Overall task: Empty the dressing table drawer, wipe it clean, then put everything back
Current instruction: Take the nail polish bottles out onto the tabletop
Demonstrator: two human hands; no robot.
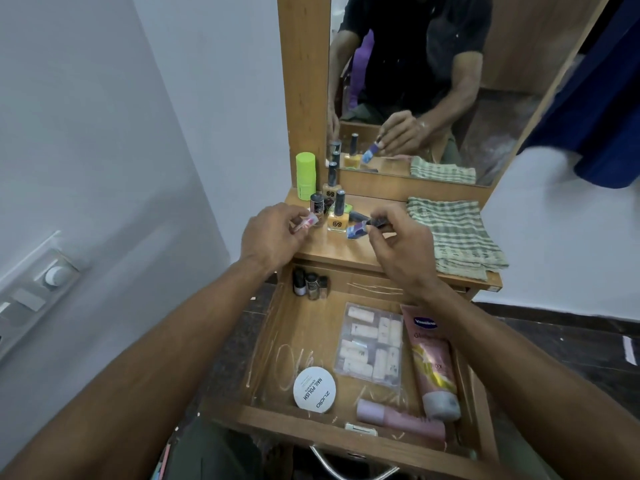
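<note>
Above the open drawer (266,344), one small pink bottle (66,221) is being pinched by the left hand (273,237) and one blue bottle (356,231) by the right hand (398,247), beside one folded checked cloth (457,233) on the worktop (332,252).

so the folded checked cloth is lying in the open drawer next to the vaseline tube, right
Not quite. In the head view the checked cloth lies folded on the tabletop, in front of the mirror. The Vaseline tube is in the open drawer.

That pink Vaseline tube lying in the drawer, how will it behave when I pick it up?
The Vaseline tube looks like soft plastic, so it will probably flex under a squeeze. Its glossy surface may be a little slippery. Lying flat against the drawer wall, it seems unlikely to roll.
</note>
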